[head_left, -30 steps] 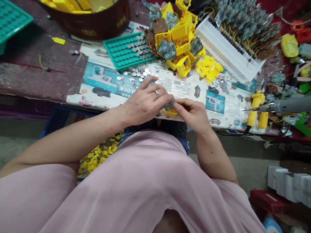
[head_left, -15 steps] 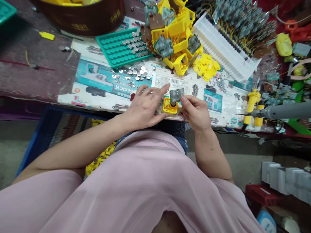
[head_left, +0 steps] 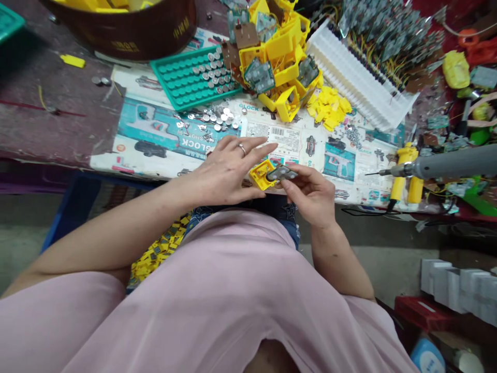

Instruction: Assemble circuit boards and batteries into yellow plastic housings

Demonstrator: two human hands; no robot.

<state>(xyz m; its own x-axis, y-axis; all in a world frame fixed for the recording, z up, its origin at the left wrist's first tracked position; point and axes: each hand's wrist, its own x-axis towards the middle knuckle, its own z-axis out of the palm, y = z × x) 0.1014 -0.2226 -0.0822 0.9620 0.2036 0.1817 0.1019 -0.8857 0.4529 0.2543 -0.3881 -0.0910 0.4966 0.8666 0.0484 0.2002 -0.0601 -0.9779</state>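
My left hand point(head_left: 229, 168) rests at the near table edge with its fingers stretched out, and its lower fingers press against a small yellow plastic housing point(head_left: 261, 174). My right hand point(head_left: 310, 194) pinches a small grey circuit board point(head_left: 281, 173) that lies tilted over the housing's open side. Just beyond the hands lie loose silver button cells point(head_left: 217, 118) on a printed cardboard sheet point(head_left: 163, 132). A green tray point(head_left: 190, 77) with more cells stands further back.
A heap of yellow housings with boards point(head_left: 279, 46) sits at the back centre, beside yellow clips point(head_left: 328, 106) and a white rack point(head_left: 361, 77) of wired boards. A brown tub point(head_left: 124, 28) stands back left. A grey power screwdriver point(head_left: 442, 167) lies right. A blue crate point(head_left: 89, 207) is under the table.
The circuit board stood upright above the housing half a second ago; now my right hand has laid it down flat over the housing, and both hands sit slightly nearer the table edge.
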